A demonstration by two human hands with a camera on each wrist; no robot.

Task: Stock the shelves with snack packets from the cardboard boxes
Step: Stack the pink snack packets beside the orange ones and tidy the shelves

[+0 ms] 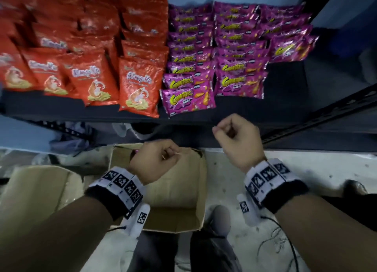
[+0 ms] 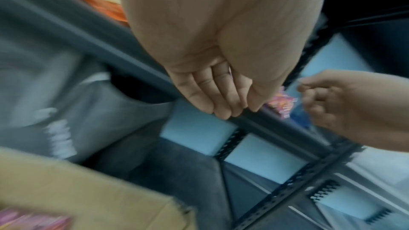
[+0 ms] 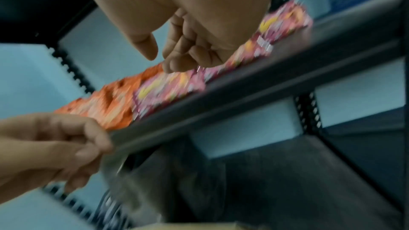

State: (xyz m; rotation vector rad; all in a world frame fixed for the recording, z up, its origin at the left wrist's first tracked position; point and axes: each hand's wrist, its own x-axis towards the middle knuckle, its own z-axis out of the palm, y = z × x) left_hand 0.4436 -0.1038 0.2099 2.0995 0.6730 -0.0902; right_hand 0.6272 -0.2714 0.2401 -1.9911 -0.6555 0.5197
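Note:
Rows of orange snack packets point(image 1: 138, 88) fill the left of the dark shelf point(image 1: 81, 112), and purple packets point(image 1: 187, 100) lie stacked to their right. An open cardboard box point(image 1: 195, 190) stands on the floor below the shelf edge; the left wrist view shows blurred pink packets point(image 2: 33, 219) inside it. My left hand point(image 1: 155, 161) hovers over the box with fingers curled and nothing in them point(image 2: 217, 100). My right hand point(image 1: 234, 137) is a fist just before the shelf front, holding nothing point(image 3: 183, 55).
A bare patch of shelf point(image 1: 285, 81) lies right of the purple stacks. A slotted metal rail point(image 1: 318, 116) runs diagonally at right. A second cardboard box point(image 1: 36, 190) sits at left. My shoes point(image 1: 218, 218) and a cable point(image 1: 285, 231) are on the floor.

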